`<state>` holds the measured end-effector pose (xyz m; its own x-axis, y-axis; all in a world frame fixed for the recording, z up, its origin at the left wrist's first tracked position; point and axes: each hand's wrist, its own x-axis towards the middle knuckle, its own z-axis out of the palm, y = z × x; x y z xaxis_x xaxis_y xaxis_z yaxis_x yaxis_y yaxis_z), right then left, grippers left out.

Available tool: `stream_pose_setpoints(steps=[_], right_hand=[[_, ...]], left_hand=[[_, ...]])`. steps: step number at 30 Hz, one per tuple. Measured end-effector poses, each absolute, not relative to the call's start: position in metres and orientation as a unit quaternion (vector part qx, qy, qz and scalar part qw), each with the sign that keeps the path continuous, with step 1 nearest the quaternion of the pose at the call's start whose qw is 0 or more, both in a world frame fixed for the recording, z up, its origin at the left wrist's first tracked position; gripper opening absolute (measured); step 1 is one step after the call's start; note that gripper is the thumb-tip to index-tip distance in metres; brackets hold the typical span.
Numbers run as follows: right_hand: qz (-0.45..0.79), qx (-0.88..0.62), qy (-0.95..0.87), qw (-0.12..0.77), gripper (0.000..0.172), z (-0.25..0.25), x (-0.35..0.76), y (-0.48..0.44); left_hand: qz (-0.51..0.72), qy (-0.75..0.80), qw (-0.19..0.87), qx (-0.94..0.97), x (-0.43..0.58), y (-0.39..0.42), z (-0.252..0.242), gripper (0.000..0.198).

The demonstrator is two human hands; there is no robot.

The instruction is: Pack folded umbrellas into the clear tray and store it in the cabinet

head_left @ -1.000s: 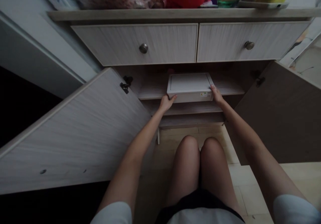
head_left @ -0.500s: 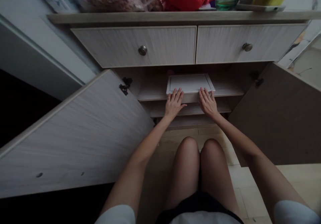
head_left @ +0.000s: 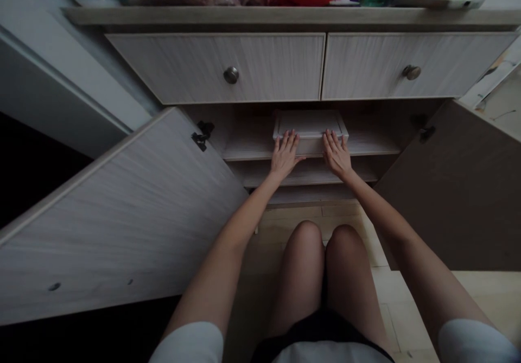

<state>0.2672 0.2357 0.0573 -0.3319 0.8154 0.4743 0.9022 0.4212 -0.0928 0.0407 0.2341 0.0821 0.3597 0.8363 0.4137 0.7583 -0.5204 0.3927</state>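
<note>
Against the front edge of the white box (head_left: pixel 310 122) on the upper shelf (head_left: pixel 249 146) of the cabinet (head_left: pixel 268 64) — resting left hand (head_left: pixel 284 154) and right hand (head_left: pixel 337 154) flat, with fingers outstretched, grasping nothing, both about equally near — with long axis side to side, bulk straight ahead.

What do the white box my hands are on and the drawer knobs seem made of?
The white box: smooth, perhaps plastic or coated card; its even, pale surface leaves that open. The drawer knobs: likely metal with a grey sheen, judging by their highlights.
</note>
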Motion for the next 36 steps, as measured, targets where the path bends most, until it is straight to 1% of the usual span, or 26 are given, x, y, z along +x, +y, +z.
stream_pose_setpoints(steps=[3,16,23,36], right_hand=[[-0.088,-0.537,-0.807,0.227,0.066,0.057,0.268,0.249],[-0.083,-0.550,-0.801,0.220,0.063,0.067,0.269,0.299],[-0.106,-0.587,-0.787,0.157,0.064,0.077,0.263,0.309],[-0.105,-0.592,-0.784,0.154,0.066,0.078,0.263,0.332]], left_hand=[[0.271,0.495,0.050,0.824,0.043,0.244,0.085,0.084],[0.248,0.495,0.021,0.833,0.051,0.291,0.091,0.085],[0.190,0.508,-0.031,0.840,0.049,0.311,0.091,0.084],[0.155,0.516,-0.025,0.842,0.048,0.336,0.093,0.085]])
